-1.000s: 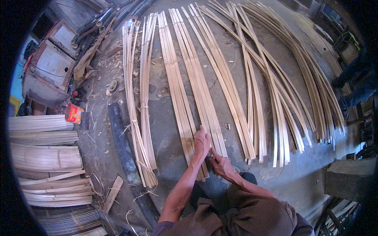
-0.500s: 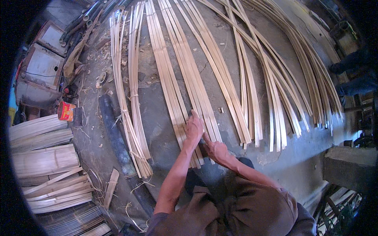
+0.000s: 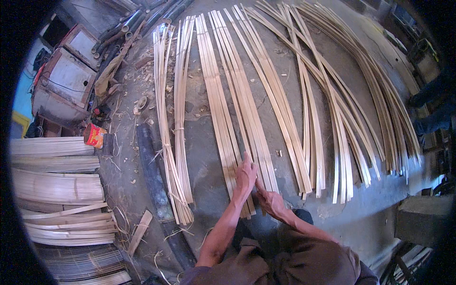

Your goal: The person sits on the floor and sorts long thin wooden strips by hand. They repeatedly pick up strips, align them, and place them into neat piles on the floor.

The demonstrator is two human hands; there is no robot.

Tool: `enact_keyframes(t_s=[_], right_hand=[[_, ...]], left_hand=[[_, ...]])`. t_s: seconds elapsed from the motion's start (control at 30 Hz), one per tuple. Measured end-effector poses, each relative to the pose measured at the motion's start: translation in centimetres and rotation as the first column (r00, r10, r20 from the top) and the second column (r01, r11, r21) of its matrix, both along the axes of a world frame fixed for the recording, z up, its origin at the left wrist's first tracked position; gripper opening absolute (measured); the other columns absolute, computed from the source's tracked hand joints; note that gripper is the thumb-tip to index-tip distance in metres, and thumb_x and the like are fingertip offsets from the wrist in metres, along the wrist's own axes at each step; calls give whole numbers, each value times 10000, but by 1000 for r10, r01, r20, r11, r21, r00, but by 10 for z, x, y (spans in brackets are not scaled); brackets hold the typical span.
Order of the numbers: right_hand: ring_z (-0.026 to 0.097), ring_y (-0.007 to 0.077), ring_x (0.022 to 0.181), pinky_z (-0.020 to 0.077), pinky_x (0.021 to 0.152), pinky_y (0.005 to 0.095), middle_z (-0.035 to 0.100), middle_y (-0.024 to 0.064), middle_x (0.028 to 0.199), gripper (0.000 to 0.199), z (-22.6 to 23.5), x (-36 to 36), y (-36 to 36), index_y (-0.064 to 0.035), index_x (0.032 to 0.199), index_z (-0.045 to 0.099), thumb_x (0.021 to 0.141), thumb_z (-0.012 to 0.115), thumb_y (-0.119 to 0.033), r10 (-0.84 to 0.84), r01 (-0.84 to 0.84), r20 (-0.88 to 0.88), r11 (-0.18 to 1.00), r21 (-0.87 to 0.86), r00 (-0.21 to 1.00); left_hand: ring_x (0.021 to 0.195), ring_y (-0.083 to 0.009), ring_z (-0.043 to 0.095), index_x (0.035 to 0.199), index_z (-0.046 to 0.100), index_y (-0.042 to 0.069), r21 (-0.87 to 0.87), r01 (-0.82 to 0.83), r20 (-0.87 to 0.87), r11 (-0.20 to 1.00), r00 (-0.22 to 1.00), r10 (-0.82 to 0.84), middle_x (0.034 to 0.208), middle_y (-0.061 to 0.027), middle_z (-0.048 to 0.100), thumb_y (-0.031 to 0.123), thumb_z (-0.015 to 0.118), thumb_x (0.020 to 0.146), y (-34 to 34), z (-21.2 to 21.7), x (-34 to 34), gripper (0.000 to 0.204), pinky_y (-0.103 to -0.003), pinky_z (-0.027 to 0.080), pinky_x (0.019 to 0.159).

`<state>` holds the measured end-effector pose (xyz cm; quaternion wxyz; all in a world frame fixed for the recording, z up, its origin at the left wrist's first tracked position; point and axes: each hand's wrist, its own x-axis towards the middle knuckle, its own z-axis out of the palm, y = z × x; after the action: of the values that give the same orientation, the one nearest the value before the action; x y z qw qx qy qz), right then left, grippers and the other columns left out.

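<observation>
Pale bamboo strips (image 3: 216, 104) lie side by side on the floor in front of me, running away from my body. My left hand (image 3: 245, 176) is closed on a bamboo strip (image 3: 241, 128) between two flat rows, with its index finger pointing along it. Just right of it and nearer to me, my right hand (image 3: 271, 202) has its fingers curled, close to the left wrist. What the right fingers hold is hidden. To the right of both hands runs another row of bamboo strips (image 3: 259, 142), its near ends beside the right hand.
Tied strip bundles (image 3: 166, 142) and a dark pole (image 3: 153, 180) lie to the left. Stacked slats (image 3: 57, 187) and a red-and-yellow tin (image 3: 95, 136) stand farther left. More long strips (image 3: 342, 137) fan out at right, before a concrete block (image 3: 422, 219). Shavings litter the floor.
The whole view has shifted, so the scene sits lower and farther right. Both hands stay close together over the same strips, with little movement of their own.
</observation>
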<state>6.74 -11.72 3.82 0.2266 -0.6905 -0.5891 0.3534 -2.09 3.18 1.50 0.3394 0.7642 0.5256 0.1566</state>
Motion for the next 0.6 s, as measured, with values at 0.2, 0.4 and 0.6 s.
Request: enact_keyframes(t_s=[0.2,0.4,0.6], right_hand=[[627,488,711,480,633,566,636,302,818,663,11,-4,12,-187,1538,179,954,490,-220,38,-50,-137,995,-86,990],[622,495,718,481,635,572,634,311,872,638,3,-7,9,-177,1530,199,964,483,-249,36,-45,-95,994,-98,995],[640,449,665,482,566,530,625,288,767,576,-17,-11,12,-95,1471,336,950,538,-232,54,-52,-33,997,57,998]], left_hand=[[769,-397,674,1385,363,-124,-76,-86,-22,993,996,84,802,-286,648,169,557,901,2,22,-10,598,-492,520,676],[866,-391,675,1392,411,-58,-95,-63,-149,994,988,48,949,-260,678,186,539,920,-4,41,-12,546,-479,529,747],[1305,-377,437,1384,474,17,206,-54,-185,977,978,94,1431,-204,457,219,556,910,-5,9,-33,521,-492,334,1093]])
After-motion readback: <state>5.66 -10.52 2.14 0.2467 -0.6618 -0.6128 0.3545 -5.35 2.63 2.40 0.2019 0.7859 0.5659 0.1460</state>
